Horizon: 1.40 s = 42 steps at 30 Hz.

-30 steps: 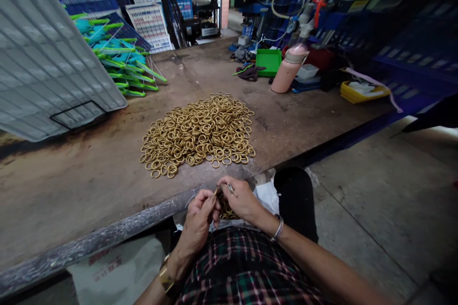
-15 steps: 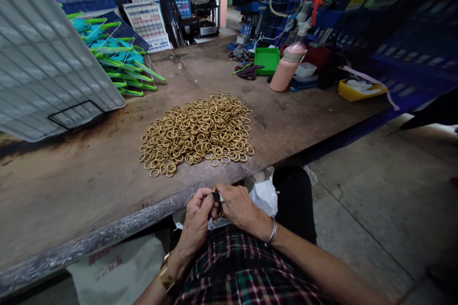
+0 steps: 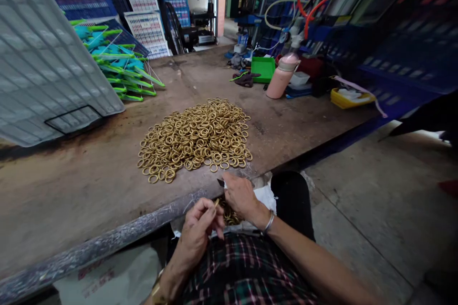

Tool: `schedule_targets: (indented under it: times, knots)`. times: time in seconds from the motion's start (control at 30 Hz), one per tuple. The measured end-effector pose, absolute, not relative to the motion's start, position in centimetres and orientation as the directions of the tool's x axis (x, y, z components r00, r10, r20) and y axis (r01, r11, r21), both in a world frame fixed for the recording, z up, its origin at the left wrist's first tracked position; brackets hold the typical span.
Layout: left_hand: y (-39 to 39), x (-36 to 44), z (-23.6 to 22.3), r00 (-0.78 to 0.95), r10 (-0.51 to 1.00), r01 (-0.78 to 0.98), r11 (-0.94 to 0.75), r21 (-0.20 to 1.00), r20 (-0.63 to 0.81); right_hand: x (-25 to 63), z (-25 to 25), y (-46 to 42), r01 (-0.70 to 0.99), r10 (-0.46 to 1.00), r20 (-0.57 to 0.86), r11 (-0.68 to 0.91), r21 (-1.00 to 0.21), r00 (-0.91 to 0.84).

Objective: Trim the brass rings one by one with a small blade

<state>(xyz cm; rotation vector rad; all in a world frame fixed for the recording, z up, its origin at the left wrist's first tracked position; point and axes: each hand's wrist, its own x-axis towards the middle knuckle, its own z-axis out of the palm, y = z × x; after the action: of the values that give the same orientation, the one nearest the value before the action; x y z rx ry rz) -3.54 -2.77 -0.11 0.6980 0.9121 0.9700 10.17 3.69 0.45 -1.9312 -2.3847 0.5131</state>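
Note:
A brass-coloured ring (image 3: 216, 203) is pinched between the thumb and fingers of my left hand (image 3: 201, 224), near the table's front edge. My right hand (image 3: 240, 195) is closed around a small knife (image 3: 221, 183); its dark, pointed blade sticks out to the left, and the handle is mostly hidden in the fingers. Below the hands, more rings (image 3: 232, 214) lie in a white sack (image 3: 266, 199) on the lap. A large pile of rings (image 3: 200, 133) is spread on the brown table (image 3: 118, 162) just beyond both hands.
On the left stands a grey plastic crate (image 3: 60, 57), with green and turquoise plastic parts (image 3: 123, 64) beside it. A pink bottle (image 3: 281, 78), a green tray (image 3: 263, 69) and a yellow tray (image 3: 352, 98) stand at the back right. Stacked crates (image 3: 143, 28) rise behind the table.
My hands have come apart. The right hand with the knife moved slightly up and away, while the left moved a little down, uncovering its ring and those in the sack.

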Motion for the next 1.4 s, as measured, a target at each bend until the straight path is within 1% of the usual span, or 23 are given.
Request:
schedule_targets:
  times: [0.13, 0.27, 0.43, 0.53, 0.6, 0.7, 0.87, 1.0, 1.2, 1.4]
  knots:
    - [-1.7, -4.1, -0.2, 0.207, 0.896, -0.512, 0.441, 0.737, -0.393, 9.4, -0.1, 5.2, 0.944, 0.969, -0.109, 0.184, -0.276, -0.22]
    - [-1.1, -4.8, 0.1, 0.192, 0.884, -0.636, 0.443, 0.631, -0.427, 8.3, -0.8, 6.4, 0.971, 0.985, -0.089, 0.129, -0.2, -0.149]
    - [-0.7, -5.5, -0.5, 0.248, 0.847, -0.734, 0.481, 0.48, -0.47, 7.6, -1.2, 7.2, 0.982, 0.993, -0.048, 0.096, -0.161, -0.105]
    - [-0.3, -5.7, -0.9, 0.23, 0.821, -0.755, 0.489, 0.437, -0.523, 7.5, -1.2, 7.2, 0.983, 0.994, -0.059, 0.081, -0.163, -0.092]
    - [0.0, -5.8, -0.9, 0.21, 0.813, -0.749, 0.491, 0.445, -0.542, 7.5, -1.1, 7.2, 0.982, 0.994, -0.064, 0.08, -0.172, -0.092]
    - [0.3, -5.9, -0.7, 0.194, 0.824, -0.741, 0.479, 0.471, -0.532, 7.8, -1.0, 7.2, 0.977, 0.991, -0.065, 0.101, -0.189, -0.115]
    - [0.7, -5.9, -0.4, 0.129, 0.855, -0.666, 0.45, 0.595, -0.503, 8.5, -1.0, 7.2, 0.961, 0.981, -0.069, 0.164, -0.222, -0.183]
    - [0.8, -5.8, -0.6, 0.071, 0.869, -0.604, 0.428, 0.672, -0.49, 8.7, -1.0, 6.7, 0.957, 0.983, -0.042, 0.163, -0.239, -0.177]
    - [0.7, -5.7, -1.0, 0.041, 0.869, -0.568, 0.427, 0.704, -0.494, 8.6, -1.0, 6.4, 0.961, 0.99, -0.045, 0.118, -0.251, -0.133]
    - [1.0, -5.4, -0.9, 0.01, 0.871, -0.515, 0.425, 0.744, -0.491, 9.2, -1.1, 6.7, 0.921, 0.978, -0.019, 0.191, -0.338, -0.21]
